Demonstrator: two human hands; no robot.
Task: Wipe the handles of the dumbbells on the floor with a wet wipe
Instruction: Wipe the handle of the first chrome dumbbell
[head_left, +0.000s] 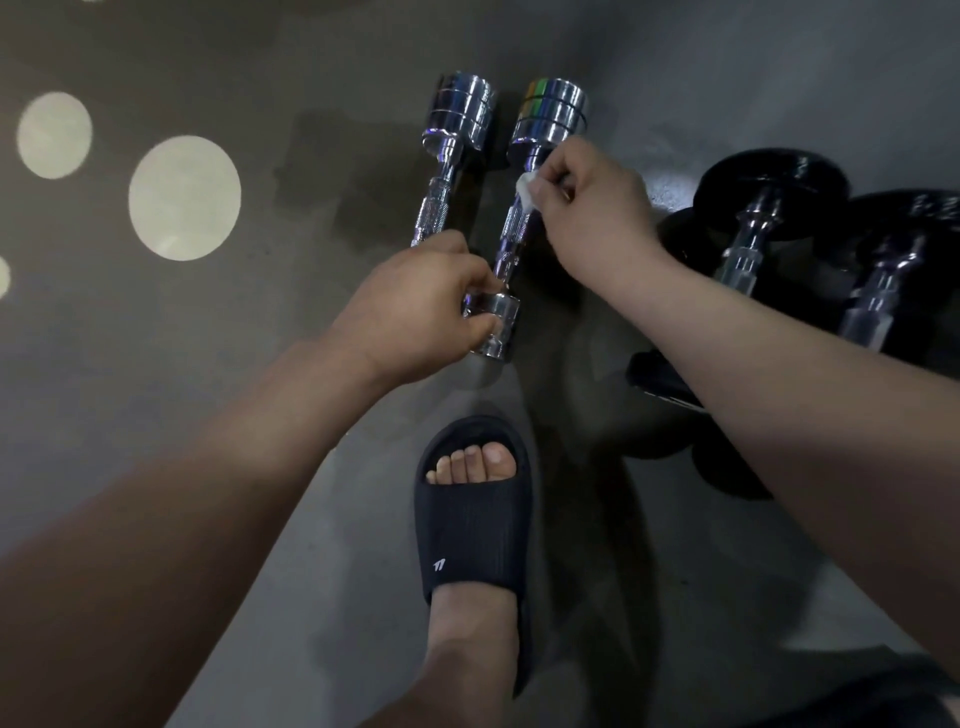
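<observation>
**Carefully, a wet wipe meets a chrome handle**

A person's right hand (592, 208) pinches a small white wet wipe (525, 191) against the knurled handle of a chrome dumbbell (511, 244) lying on a grey floor (322, 493). The fingers are curled round the wad at the far end of the handle, just short of the dumbbell's far head, which shows a band of rainbow reflections. The left hand (415, 306) grips the same dumbbell's near head, thumb and fingers clamped round the polished disc. Whether that end rests on the floor or is raised off it cannot be told.

A second chrome dumbbell (449, 166) lies just beside the held one, on its left and roughly parallel to it. Its near end is hidden behind the left hand, and neither hand holds it.

To the right of the held dumbbell stand two black-plated dumbbells (769, 197) with shiny handles, close together and partly covered by the right forearm.

Nearer the camera than the held dumbbell, a foot in a dark slide sandal (472, 525) is planted on the floor, toes pointing towards the dumbbell's near head. Well to the dumbbell's left, round pale patches of light (184, 197) fall on the floor.
</observation>
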